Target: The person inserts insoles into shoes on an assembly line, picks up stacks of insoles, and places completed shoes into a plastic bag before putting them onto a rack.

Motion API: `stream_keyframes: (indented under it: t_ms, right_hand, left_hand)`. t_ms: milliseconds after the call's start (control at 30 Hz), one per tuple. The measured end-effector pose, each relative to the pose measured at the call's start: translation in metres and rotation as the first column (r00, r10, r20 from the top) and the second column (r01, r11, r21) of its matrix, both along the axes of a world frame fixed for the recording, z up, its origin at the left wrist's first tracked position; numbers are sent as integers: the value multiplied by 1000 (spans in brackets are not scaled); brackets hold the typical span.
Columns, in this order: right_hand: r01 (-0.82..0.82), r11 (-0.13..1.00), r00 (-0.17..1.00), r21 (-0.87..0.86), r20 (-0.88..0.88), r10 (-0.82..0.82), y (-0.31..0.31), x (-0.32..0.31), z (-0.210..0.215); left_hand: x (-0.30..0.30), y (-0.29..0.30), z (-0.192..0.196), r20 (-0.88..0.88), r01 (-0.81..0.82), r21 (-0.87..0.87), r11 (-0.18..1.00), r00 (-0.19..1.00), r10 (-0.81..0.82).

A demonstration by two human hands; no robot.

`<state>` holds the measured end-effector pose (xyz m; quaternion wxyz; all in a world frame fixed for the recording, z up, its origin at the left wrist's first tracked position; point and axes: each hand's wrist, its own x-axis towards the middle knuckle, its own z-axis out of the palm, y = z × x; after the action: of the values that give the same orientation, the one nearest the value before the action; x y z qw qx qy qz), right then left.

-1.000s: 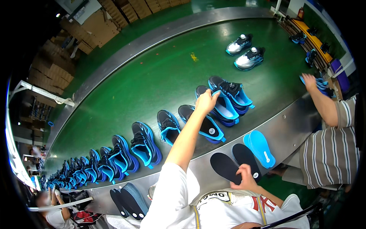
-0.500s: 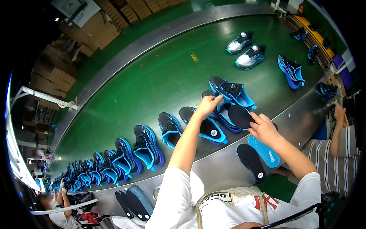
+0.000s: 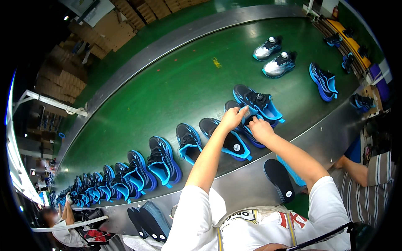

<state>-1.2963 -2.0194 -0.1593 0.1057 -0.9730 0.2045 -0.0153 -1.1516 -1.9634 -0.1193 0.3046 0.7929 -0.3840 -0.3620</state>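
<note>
both hands at a blue shoe on the green belt

where the green conveyor belt (image 3: pixel 167 88) curves between its two steel rims, the far half lies open, while the near edge is crowded with shoes. the steel ledge (image 3: pixel 247 188) on the person's side is narrow, and it carries a dark insole (image 3: pixel 279 180) with a blue insole (image 3: pixel 293 173) just beside it.

the left hand (image 3: pixel 232 118) and the right hand (image 3: pixel 260 129) meet over a black-and-blue shoe (image 3: pixel 247 125) lying near the belt's near rim. the left hand's fingers are pinched on a pale insole (image 3: pixel 247 112) at the shoe's opening; the right hand's fingers press on the shoe, and whether they close around it cannot be told.

touching it on the far side is its partner shoe (image 3: pixel 259 102). to the left lie a shoe with a dark insole showing (image 3: pixel 226 140), then a long row of blue shoes (image 3: pixel 138 171) running off to the far left. two silver shoes (image 3: pixel 274 56) sit well apart up the belt, with a single blue shoe (image 3: pixel 323 80) to the right. another person's forearm (image 3: pixel 356 169) rests at the right rim. a stack of insoles (image 3: pixel 148 219) stands below the ledge.
</note>
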Motion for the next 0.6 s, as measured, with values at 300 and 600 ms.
stream_keyframes:
  t_ms: [300, 600]
  right_hand:
    - [-14, 949, 878, 316, -451, 163, -27, -6, 66]
    - [-199, 964, 895, 175, -368, 251, -22, 22, 18]
  left_hand:
    - [-2, 3, -10, -70, -40, -119, 992, 997, 32]
    - [2, 1, -5, -82, 13, -37, 999, 997, -16]
